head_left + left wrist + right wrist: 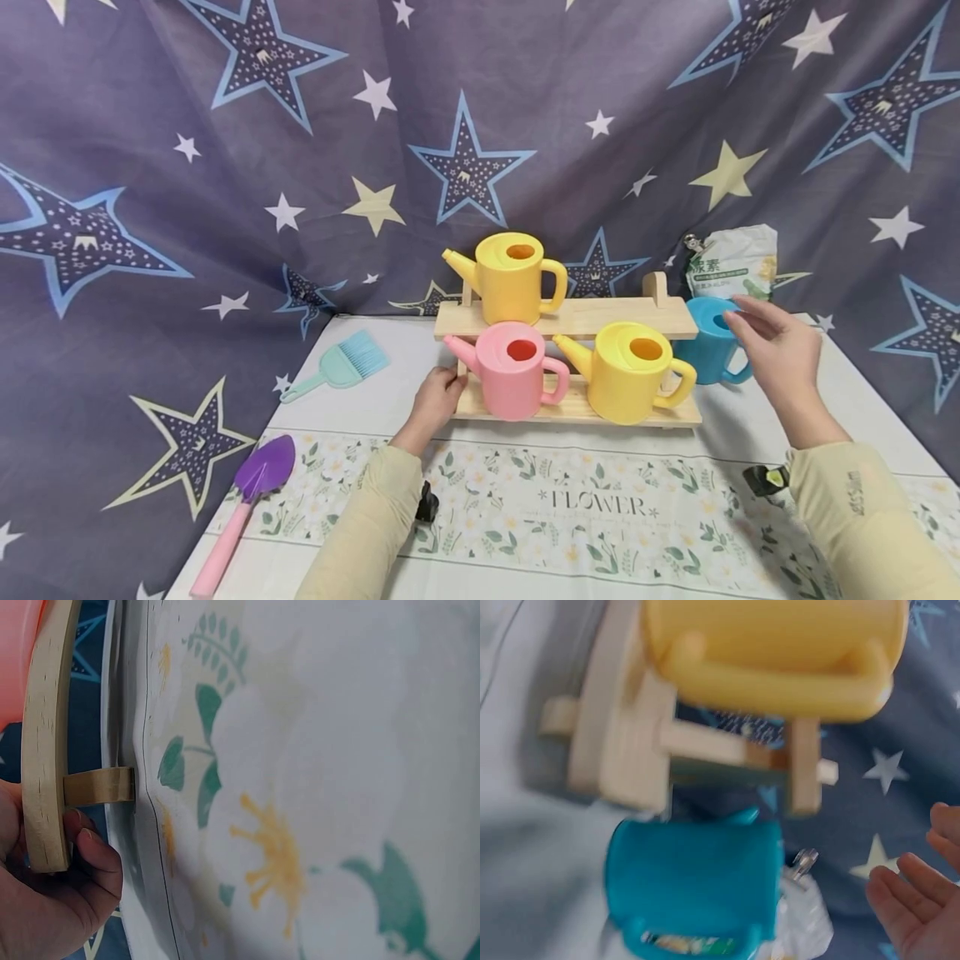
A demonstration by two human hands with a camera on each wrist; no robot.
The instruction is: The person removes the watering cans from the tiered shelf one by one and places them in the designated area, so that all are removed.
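My left hand grips the left end of the lower board of a two-tier wooden shelf; in the left wrist view its fingers curl round the board's end. My right hand, fingers extended, is beside the top of a blue watering can. The right wrist view shows a gap between that hand and the blue can. One yellow watering can stands on the upper board. A pink watering can and another yellow watering can stand on the lower one.
Behind the blue can is a white bag with a metal clip. At the left lie a mint-green brush and a purple trowel with a pink handle. A star-patterned curtain rises behind the table.
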